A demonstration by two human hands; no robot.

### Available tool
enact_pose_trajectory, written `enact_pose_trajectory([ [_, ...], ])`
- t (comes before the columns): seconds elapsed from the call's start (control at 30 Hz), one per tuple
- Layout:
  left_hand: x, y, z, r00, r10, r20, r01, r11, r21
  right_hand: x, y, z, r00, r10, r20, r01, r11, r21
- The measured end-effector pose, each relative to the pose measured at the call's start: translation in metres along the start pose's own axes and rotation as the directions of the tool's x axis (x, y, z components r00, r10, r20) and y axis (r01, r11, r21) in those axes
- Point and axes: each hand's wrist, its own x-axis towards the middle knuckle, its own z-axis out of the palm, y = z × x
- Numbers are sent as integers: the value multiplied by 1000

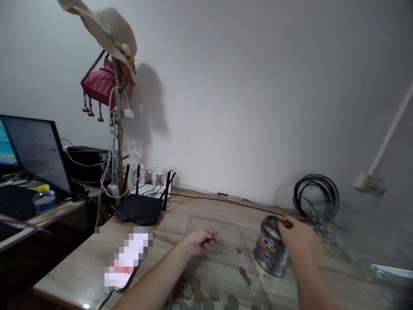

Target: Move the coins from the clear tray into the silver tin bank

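My right hand (298,239) is at the top of a metal tin (271,249) with a printed label, its fingertips pinched together at the lid. What sits between those fingertips is hidden. Over a clear plastic tray (238,230), my left hand (200,242) is closed with the fingers curled around coins (211,234), whose edges show near the fingertips. Several loose coins (198,296) lie in the near part of the tray, silver and brassy. A single coin (239,249) rests closer to the tin, and a small group (243,273) lies just below it.
Left of the tray lies a phone (129,258), blurred out. Behind it stands a black router (140,206) with upright antennas. A coiled black cable (316,196) leans on the wall, clear plastic wrap (342,245) beside it. Further left are a monitor (38,150) and a yellow-capped bottle (44,198).
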Motion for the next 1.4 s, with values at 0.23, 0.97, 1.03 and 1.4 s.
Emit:
enact_pose_trajectory([
  [0.23, 0, 2, 2, 994, 82, -78, -77, 995, 63, -18, -25, 9, 920, -284, -271, 332, 931, 150],
  [0.97, 6, -6, -1, 1000, -9, 27, 13, 989, -149, -13, -19, -5, 998, -48, -38, 46, 998, -46],
  [1.03, 3, -5, 1, 1000, 6, 9, -4, 993, -118, -8, -11, -5, 999, -35, 37, 37, 997, -66],
  [1.4, -3, -3, 3, 999, 29, 33, -30, 999, 16, -2, -4, 3, 998, -7, 70, 8, 1000, -11],
])
